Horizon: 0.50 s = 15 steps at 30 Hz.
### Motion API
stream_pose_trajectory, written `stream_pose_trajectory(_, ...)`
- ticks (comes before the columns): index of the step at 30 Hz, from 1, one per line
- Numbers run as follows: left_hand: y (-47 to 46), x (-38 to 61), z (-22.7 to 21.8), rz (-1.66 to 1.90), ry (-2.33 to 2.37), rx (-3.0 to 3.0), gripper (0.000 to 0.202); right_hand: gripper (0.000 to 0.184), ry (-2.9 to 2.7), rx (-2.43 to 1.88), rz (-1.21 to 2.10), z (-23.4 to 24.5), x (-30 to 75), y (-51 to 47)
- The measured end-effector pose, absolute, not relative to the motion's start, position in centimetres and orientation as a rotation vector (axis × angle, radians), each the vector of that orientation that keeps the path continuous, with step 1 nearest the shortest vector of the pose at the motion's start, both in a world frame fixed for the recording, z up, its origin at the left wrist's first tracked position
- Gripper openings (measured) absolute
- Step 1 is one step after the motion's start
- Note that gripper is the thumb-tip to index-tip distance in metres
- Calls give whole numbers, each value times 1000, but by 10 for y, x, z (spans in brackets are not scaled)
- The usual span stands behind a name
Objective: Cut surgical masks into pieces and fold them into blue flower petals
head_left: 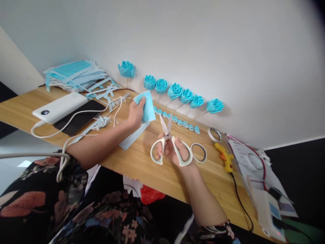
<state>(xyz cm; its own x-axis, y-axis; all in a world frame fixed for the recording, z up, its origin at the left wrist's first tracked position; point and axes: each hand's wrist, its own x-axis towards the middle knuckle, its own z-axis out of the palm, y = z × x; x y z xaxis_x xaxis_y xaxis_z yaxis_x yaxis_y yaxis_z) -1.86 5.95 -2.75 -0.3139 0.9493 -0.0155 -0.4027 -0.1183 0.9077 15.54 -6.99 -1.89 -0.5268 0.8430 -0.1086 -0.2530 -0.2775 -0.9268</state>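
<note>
My left hand [136, 112] grips a folded piece of light-blue mask fabric [149, 110], with the thumb lying on top of it. Just to its right, my right hand [175, 150] holds white-handled scissors [167, 134], fingers in the loops and blades parted, pointing away from me. The blades are apart from the fabric. A pale fabric strip [133, 137] lies on the table below my left hand. Beyond the scissors runs a row of small rolled blue pieces [179, 122]. Several blue fabric roses [175, 90] on thin stems lean along the wall.
A pile of blue masks [73, 73] and cut scraps fills the back left, near a white power bank [59, 106] and a dark phone [78, 118] with a cable. Two tape rolls [198, 153], a yellow glue gun [225, 157] and papers [250, 162] lie at right.
</note>
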Motion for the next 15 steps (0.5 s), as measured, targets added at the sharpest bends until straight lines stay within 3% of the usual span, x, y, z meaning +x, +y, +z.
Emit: stream_pose_trajectory(15,66,-25,-24,1676,1127,658,22,60,-1187,-849,1975,-23,153,-70)
